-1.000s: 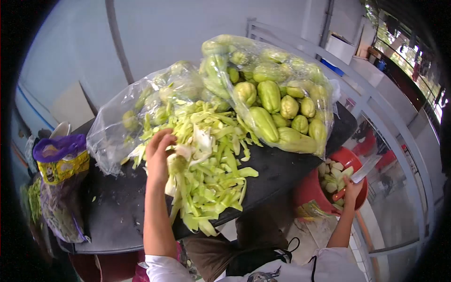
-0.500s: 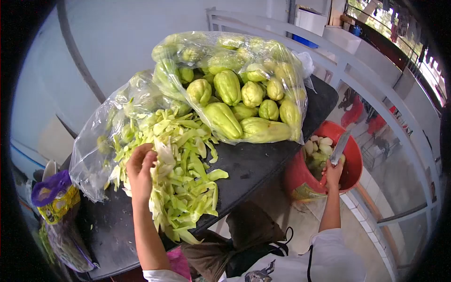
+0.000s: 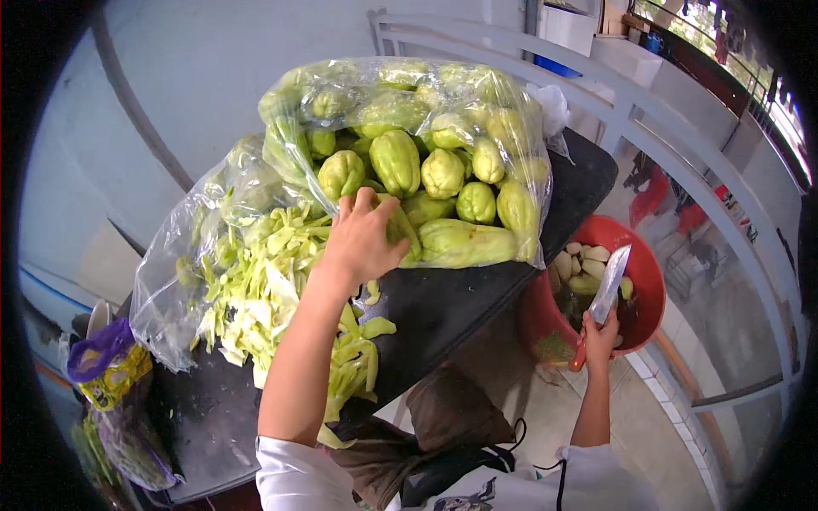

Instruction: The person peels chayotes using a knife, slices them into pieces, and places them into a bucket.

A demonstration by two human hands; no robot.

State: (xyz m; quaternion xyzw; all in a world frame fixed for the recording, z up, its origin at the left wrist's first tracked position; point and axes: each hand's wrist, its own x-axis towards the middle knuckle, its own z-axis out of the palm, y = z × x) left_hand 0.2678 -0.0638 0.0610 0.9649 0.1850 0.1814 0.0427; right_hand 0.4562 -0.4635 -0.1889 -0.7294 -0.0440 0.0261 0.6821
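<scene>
My left hand (image 3: 362, 241) reaches to the mouth of a clear plastic bag (image 3: 285, 98) filled with green chayotes (image 3: 394, 163). Its fingers curl over one chayote (image 3: 407, 237) at the near edge, which the hand partly hides. In my right hand (image 3: 600, 334) is a knife (image 3: 610, 285) with a broad blade and a red handle, blade pointing up. That hand is at the near rim of a red bucket (image 3: 649, 307), where pale peeled chayotes (image 3: 588, 268) lie. Below and left of my left hand, a heap of green peelings (image 3: 256, 298) covers part of the dark table (image 3: 439, 298).
A second clear bag (image 3: 162, 289) lies behind the peelings. At the table's left end are a purple and yellow bag (image 3: 106, 362) and bagged greens (image 3: 132, 443). A pale metal railing (image 3: 673, 149) runs along the right, beyond the bucket.
My left hand has moved from the peelings up and right onto a chayote at the bag's mouth. Some peelings have shifted left. The knife has swung slightly outward, still in my right hand.
</scene>
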